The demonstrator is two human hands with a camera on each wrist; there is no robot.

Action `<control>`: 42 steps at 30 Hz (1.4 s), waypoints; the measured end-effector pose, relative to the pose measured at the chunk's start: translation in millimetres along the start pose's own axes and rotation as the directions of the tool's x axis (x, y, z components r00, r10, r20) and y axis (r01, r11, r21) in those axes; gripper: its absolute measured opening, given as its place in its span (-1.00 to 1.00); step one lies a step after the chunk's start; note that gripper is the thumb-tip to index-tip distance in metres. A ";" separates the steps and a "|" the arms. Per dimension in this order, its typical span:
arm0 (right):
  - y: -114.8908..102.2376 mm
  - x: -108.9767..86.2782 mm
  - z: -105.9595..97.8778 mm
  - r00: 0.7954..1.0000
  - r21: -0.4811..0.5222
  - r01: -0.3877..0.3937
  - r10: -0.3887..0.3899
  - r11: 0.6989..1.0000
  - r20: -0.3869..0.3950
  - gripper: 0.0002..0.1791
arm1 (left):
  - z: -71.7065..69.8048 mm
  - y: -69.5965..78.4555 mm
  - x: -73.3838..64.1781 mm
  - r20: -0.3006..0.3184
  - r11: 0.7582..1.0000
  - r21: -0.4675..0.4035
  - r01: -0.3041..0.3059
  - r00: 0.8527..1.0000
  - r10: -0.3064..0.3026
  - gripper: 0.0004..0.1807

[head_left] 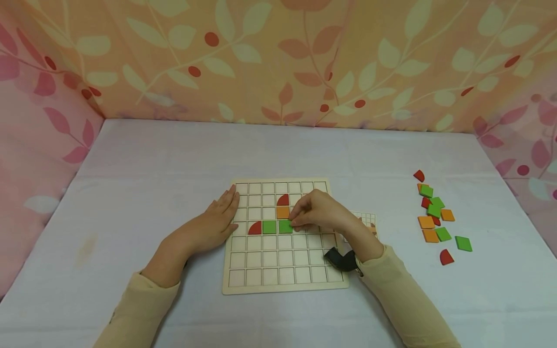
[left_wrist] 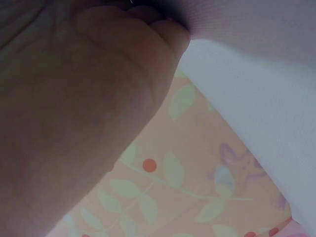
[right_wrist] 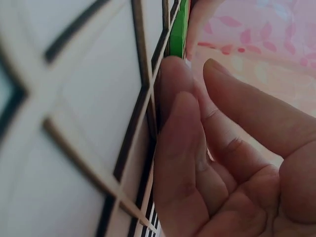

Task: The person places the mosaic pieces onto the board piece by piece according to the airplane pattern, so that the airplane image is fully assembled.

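Note:
A pale wooden board marked with a grid of squares lies on the table. My left hand rests along its left edge, fingers extended and thumb over the border. On the grid sit a red quarter-round tile, a green tile and a second green tile in one row. Above them are an orange tile and another red quarter-round tile. My right hand touches the right edge of the second green tile with its fingertips; in the right wrist view the thumb stands apart from it.
A loose group of red, orange and green tiles lies on the white table at the right, some overlapping. A printed card pokes out beyond the board's right edge, under my right forearm. Floral cloth walls surround the table.

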State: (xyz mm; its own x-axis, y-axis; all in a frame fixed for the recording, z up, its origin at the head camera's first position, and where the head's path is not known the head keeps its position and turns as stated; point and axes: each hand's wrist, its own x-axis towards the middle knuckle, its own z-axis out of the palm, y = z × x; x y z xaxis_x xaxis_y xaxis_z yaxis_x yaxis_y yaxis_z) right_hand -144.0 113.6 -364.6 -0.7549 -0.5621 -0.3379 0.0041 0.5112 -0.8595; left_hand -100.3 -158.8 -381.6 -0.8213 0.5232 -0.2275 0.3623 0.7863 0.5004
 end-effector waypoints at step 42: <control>50.5 -95.4 -84.4 0.942 -0.018 -0.094 0.083 0.995 -0.324 -0.68 | 0.5 1.0 -2.1 -0.007 1.000 -0.019 -0.014 1.000 0.013 -0.30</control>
State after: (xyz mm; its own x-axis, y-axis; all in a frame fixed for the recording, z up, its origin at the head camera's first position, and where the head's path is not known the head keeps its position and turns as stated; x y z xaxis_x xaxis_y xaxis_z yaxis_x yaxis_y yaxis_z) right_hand -127.1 247.9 -343.4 -0.9237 -0.2764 -0.2655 0.0630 0.5737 -0.8166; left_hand -98.1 -159.0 -381.1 -0.8195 0.5313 -0.2149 0.3649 0.7728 0.5192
